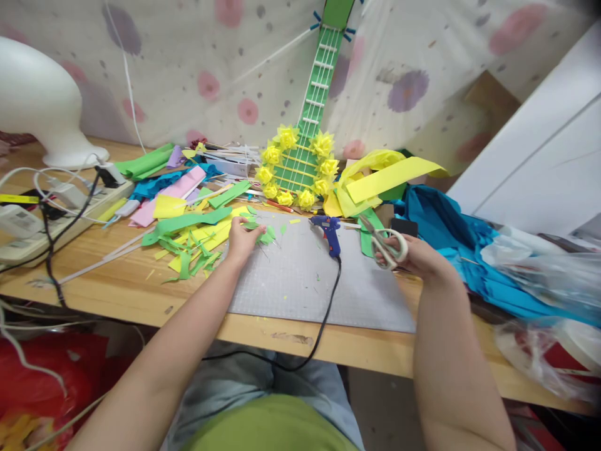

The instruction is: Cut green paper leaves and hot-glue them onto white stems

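Observation:
My left hand (243, 240) is at the upper left of the grey cutting mat (291, 294), its fingers closed on a small green paper piece (267, 235). Over the mat's right edge, my right hand (416, 254) holds white-handled scissors (389, 248), their blades pointing up and left above a green paper strip (367, 241). Between my hands lies a blue glue gun (328, 232) with its black cord running toward me. Behind the mat, a green paper guitar (295, 166) with yellow paper flowers leans against the wall covering.
Green and yellow paper scraps (195, 238) are heaped left of the mat. A power strip (70, 216) with cables and a white mannequin head (40, 94) stand at the far left. Yellow paper (394, 178), blue paper (436, 216) and plastic bags (539, 263) lie to the right.

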